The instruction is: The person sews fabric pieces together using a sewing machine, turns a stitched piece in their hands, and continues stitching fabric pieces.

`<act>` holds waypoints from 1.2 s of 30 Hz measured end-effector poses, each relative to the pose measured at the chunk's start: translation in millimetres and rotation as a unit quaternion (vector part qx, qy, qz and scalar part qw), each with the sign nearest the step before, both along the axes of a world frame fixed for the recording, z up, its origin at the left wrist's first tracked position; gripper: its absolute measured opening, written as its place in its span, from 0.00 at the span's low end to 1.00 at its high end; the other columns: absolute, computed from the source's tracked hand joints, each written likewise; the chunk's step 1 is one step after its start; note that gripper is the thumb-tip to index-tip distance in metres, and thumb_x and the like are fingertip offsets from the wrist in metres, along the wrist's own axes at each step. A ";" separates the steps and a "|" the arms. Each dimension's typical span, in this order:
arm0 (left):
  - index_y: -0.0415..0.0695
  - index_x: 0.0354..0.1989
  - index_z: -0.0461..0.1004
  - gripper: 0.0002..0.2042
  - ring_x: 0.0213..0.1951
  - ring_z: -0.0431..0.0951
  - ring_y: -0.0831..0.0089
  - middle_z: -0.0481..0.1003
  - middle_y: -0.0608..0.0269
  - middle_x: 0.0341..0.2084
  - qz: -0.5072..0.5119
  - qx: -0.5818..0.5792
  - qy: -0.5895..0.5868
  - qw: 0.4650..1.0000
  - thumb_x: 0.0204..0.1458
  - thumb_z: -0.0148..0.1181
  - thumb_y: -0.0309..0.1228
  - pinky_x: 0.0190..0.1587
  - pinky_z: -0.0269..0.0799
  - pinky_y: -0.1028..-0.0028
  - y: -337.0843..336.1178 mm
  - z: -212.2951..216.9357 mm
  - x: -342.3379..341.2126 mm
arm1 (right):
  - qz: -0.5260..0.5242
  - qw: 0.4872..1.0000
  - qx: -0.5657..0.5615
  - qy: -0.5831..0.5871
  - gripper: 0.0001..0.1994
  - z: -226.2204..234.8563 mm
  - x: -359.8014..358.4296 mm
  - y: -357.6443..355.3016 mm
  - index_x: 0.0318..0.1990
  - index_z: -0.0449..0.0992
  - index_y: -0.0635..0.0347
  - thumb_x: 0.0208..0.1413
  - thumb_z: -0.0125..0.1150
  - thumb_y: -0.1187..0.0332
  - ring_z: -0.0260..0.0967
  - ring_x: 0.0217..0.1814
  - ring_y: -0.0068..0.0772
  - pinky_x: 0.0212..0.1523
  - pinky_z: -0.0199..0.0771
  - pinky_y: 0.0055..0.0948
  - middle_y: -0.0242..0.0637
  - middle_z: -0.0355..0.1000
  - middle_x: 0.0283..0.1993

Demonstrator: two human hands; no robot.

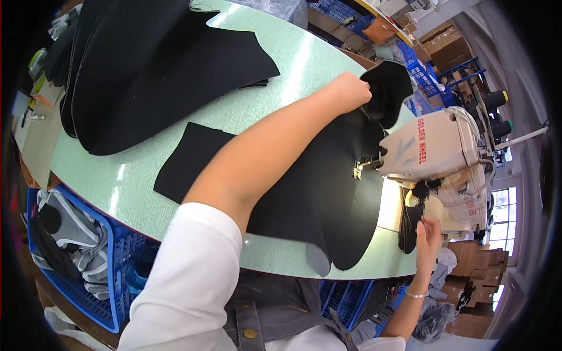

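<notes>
My left hand (350, 90) reaches far across the table and grips the far edge of a large black fabric piece (316, 193), which lies under the needle (358, 169) of a cream sewing machine (436, 149). My right hand (428, 231) is raised at the machine's right end, fingers touching its black handwheel (411, 216). The fabric's far end (389, 88) curls up behind my left hand.
A big stack of black fabric pieces (146, 64) lies at the back left of the pale green table (275, 257). A blue crate (111, 257) with grey and black cloth stands at the lower left. Cardboard boxes (445, 44) and blue crates stand beyond the machine.
</notes>
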State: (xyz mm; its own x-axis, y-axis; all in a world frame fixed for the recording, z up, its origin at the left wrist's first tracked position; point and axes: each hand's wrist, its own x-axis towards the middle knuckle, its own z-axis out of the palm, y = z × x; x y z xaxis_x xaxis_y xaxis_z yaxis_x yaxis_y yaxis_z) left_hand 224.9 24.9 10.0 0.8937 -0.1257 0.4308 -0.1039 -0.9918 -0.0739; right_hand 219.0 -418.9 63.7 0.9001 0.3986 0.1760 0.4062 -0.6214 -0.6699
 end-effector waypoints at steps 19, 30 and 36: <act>0.48 0.21 0.71 0.10 0.24 0.77 0.68 0.69 0.67 0.23 -0.015 -0.135 -0.330 0.934 0.40 0.67 0.35 0.24 0.72 0.68 -9.5 -3.4 1.9 | 0.098 0.934 0.066 0.337 0.08 17.7 68.2 240.3 0.45 0.71 0.45 0.62 0.60 0.59 0.56 0.07 0.15 0.09 0.52 0.19 0.18 0.62 0.14; 0.42 0.20 0.81 0.09 0.55 0.67 0.55 0.74 0.58 0.42 -0.030 0.057 -0.327 0.943 0.37 0.58 0.33 0.62 0.57 0.59 -11.0 0.9 0.5 | 0.122 0.887 -0.353 -0.272 0.04 -82.3 111.6 -51.6 0.36 0.73 0.56 0.62 0.57 0.69 0.68 0.28 0.25 0.28 0.66 0.24 0.31 0.69 0.27; 0.35 0.22 0.78 0.10 0.38 0.77 0.59 0.77 0.58 0.32 0.029 -0.326 -0.494 0.806 0.46 0.63 0.31 0.45 0.70 0.60 20.8 61.1 -6.0 | -0.082 0.948 -0.102 -0.291 0.10 -25.7 6.4 -115.0 0.45 0.73 0.66 0.57 0.59 0.73 0.70 0.40 0.46 0.43 0.71 0.34 0.47 0.71 0.40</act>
